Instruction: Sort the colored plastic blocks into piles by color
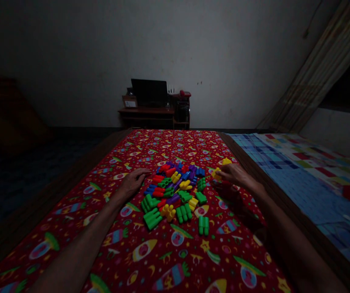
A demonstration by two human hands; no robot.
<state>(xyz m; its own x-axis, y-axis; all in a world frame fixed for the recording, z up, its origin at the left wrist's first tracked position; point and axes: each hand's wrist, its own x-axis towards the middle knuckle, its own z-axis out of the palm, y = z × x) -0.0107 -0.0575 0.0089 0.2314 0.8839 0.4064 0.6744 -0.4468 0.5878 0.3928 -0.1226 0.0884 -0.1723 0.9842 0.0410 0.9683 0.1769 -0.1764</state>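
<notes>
A loose pile of plastic building blocks (172, 197) in green, red, blue, purple and yellow lies on the red patterned cloth (144, 272). My left hand (132, 182) rests on the cloth at the pile's left side, fingers stretched toward it and holding nothing. Right of the pile, my right hand (235, 174) has its fingers closed on a yellow building block (216, 174). Another yellow block (226, 161) shows just beyond those fingers; whether it touches them I cannot tell. One green block (203, 225) lies apart at the pile's near right.
Beyond the cloth's far end, a dark monitor (149, 92) stands on a low wooden desk (146, 110) against the wall. To the right are a blue and checkered bedspread (272, 162) and a curtain (303, 77). The room is dim.
</notes>
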